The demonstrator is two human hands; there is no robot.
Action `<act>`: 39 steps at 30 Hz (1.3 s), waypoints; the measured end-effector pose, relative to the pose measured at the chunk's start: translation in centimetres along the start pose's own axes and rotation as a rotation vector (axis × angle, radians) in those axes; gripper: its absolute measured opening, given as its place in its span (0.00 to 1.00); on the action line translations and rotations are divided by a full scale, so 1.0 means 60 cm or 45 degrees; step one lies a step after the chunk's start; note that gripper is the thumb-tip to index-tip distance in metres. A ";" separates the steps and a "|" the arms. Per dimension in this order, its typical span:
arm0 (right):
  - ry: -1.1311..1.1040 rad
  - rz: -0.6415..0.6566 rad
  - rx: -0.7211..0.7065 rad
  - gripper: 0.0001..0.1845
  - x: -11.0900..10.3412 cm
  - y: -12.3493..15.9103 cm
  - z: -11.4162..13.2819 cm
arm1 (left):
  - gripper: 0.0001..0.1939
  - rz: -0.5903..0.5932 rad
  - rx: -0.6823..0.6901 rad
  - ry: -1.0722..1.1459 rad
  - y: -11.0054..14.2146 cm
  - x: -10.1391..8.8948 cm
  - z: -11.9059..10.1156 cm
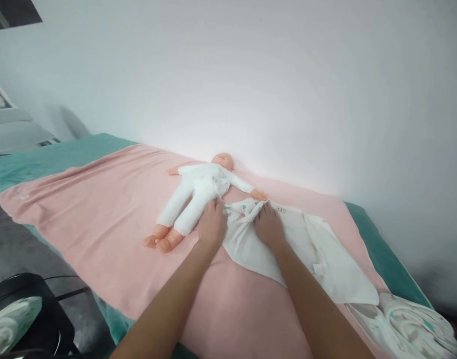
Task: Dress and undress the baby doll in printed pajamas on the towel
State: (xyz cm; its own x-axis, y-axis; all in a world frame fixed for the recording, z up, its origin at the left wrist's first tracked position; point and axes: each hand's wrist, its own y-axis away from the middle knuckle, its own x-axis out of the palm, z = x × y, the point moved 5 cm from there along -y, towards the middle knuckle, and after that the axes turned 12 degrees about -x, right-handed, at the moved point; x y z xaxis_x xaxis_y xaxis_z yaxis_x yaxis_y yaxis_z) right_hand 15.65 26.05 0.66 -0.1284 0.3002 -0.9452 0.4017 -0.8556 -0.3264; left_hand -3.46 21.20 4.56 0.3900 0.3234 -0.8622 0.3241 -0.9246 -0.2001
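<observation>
A baby doll (202, 182) in a white body suit lies on its back, its head toward the wall and its bare feet toward the lower left. Beside it, a white baby garment (310, 244) is spread out, with a small label and a coloured print on its turned-up part. My left hand (213, 222) is closed on the garment's left edge, close to the doll's hip. My right hand (270, 225) has its fingers curled over the garment's upper edge, just below the doll's outstretched hand. The fingertips of both hands are partly hidden.
Under everything lies a pink blanket (112, 219) over a teal cover (97, 144), against a white wall (250, 75). Bundled printed cloth (415, 324) sits at the lower right. A black chair (45, 309) with a printed cloth (15, 319) on it stands at the lower left.
</observation>
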 end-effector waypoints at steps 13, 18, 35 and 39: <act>-0.108 -0.015 0.010 0.27 -0.001 -0.004 -0.011 | 0.13 0.237 -0.190 0.182 -0.042 0.027 -0.036; -0.227 0.015 0.016 0.27 -0.009 -0.006 -0.013 | 0.13 -0.038 -0.029 0.461 -0.011 0.030 -0.054; -0.375 0.024 0.027 0.25 -0.022 0.001 -0.012 | 0.21 -0.316 0.016 0.846 -0.003 -0.016 -0.039; -0.834 -0.172 0.205 0.20 -0.014 -0.009 -0.038 | 0.15 -0.143 0.237 0.665 0.013 -0.008 -0.068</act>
State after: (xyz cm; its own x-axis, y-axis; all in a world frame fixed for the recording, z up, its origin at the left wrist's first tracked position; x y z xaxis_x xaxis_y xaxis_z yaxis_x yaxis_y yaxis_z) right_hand 17.63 27.24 1.64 -0.7098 0.1355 -0.6913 0.2104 -0.8958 -0.3915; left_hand 0.14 21.15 6.71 0.7522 0.4344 -0.4954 0.2490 -0.8835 -0.3966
